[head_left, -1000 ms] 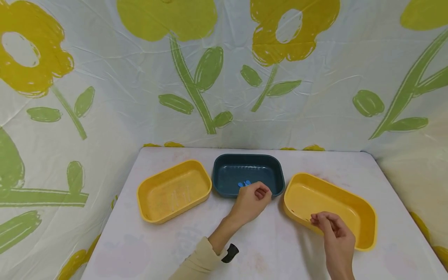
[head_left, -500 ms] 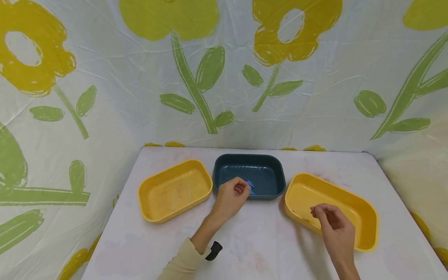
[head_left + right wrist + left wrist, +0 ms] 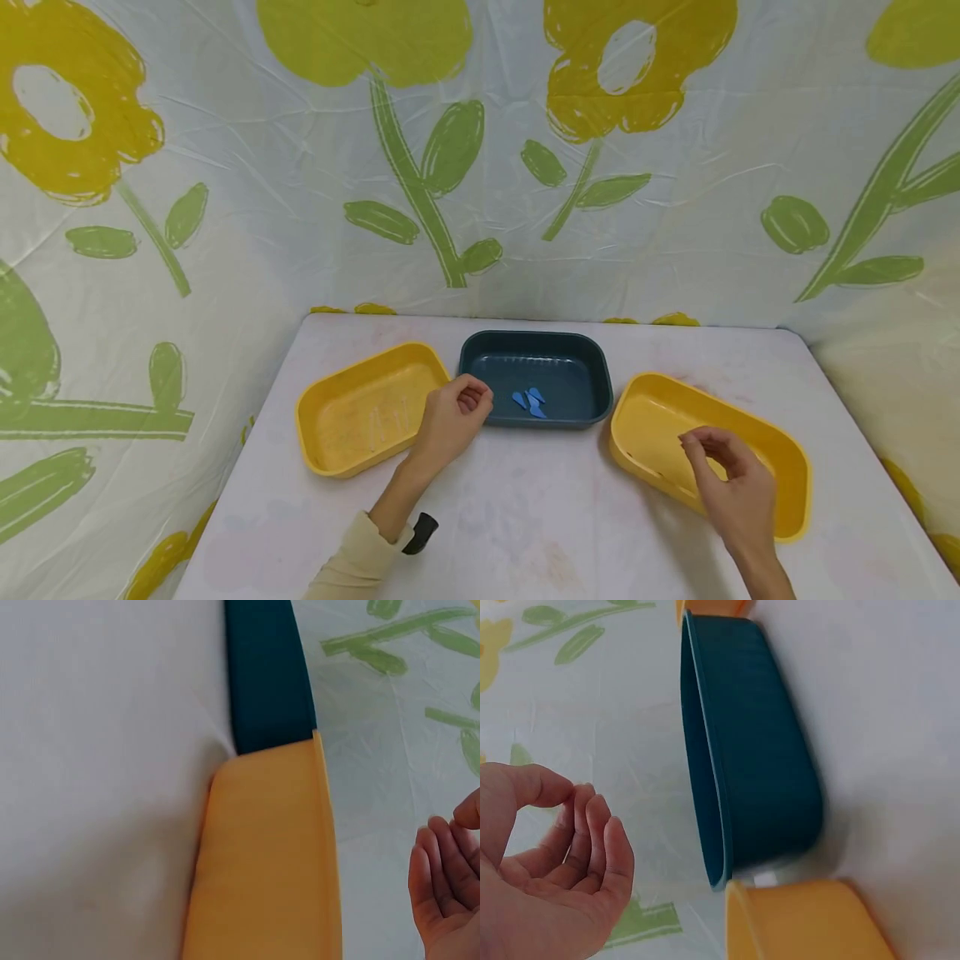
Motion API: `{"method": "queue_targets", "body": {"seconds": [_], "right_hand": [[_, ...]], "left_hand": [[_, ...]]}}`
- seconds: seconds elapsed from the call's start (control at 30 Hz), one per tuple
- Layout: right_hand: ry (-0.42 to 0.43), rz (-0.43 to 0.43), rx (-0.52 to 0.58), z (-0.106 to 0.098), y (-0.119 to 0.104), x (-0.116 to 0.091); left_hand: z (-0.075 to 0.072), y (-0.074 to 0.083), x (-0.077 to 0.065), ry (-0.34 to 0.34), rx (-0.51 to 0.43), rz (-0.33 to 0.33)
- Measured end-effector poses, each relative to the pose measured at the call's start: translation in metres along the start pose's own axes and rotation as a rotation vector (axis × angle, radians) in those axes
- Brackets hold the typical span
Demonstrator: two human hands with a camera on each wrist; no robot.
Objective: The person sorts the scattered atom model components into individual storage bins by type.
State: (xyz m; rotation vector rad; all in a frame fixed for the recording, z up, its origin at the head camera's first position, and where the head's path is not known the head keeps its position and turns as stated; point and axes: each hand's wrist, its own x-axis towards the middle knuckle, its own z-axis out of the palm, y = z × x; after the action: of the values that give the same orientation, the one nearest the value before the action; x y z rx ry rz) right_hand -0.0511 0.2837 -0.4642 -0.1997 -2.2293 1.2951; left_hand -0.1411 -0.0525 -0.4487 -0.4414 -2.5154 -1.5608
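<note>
My left hand [image 3: 453,421] hovers over the right end of the left yellow tray [image 3: 311,446], next to the dark teal tray [image 3: 540,423]. In the left wrist view its thumb tip meets the curled index finger [image 3: 581,806], with nothing visible between them. Several thin whitish sticks [image 3: 377,423] lie in that yellow tray. The teal tray contains several small blue pieces [image 3: 534,402]. Above the right yellow tray [image 3: 795,492] is my right hand [image 3: 738,487], its fingers curved towards the thumb and no object showing at the tips.
A pale cloth-covered table [image 3: 525,517] bears all three trays, set side by side in a shallow arc. Small dark specks [image 3: 637,458] lie along the near side of the right tray. A white flower-printed sheet [image 3: 495,267] rises behind the table.
My left hand has swept left from the teal tray's right side to the left yellow tray, uncovering the blue pieces. The right hand has shifted slightly right and farther over its tray.
</note>
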Motion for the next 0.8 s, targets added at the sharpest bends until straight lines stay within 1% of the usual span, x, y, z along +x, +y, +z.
{"method": "queue_targets", "body": {"seconds": [0.1,0.27,0.33,0.47,0.6,0.7,0.77,0.8], "right_hand": [[0.013,-0.028,-0.068,-0.004,0.007,0.004],[0.029,-0.101,-0.141,-0.011,0.012,0.011],[0.041,-0.134,-0.174,-0.014,0.014,0.014],[0.057,-0.201,-0.237,-0.018,0.017,0.019],[0.028,-0.286,-0.247,-0.023,0.023,0.025],[0.002,-0.359,-0.251,-0.027,0.028,0.029],[-0.008,-0.407,-0.256,-0.030,0.030,0.032],[-0.015,-0.418,-0.267,-0.031,0.030,0.033]], "left_hand": [[-0.010,-0.004,0.001,0.024,0.045,-0.006],[-0.027,-0.012,0.003,0.066,0.095,-0.064],[-0.033,-0.016,0.004,0.080,0.106,-0.069],[-0.044,-0.024,0.004,0.114,0.139,-0.050],[-0.054,-0.035,0.001,0.138,0.206,-0.033],[-0.062,-0.041,-0.001,0.137,0.256,-0.031],[-0.068,-0.044,-0.002,0.138,0.267,-0.033],[-0.071,-0.046,-0.002,0.143,0.272,-0.030]]}}
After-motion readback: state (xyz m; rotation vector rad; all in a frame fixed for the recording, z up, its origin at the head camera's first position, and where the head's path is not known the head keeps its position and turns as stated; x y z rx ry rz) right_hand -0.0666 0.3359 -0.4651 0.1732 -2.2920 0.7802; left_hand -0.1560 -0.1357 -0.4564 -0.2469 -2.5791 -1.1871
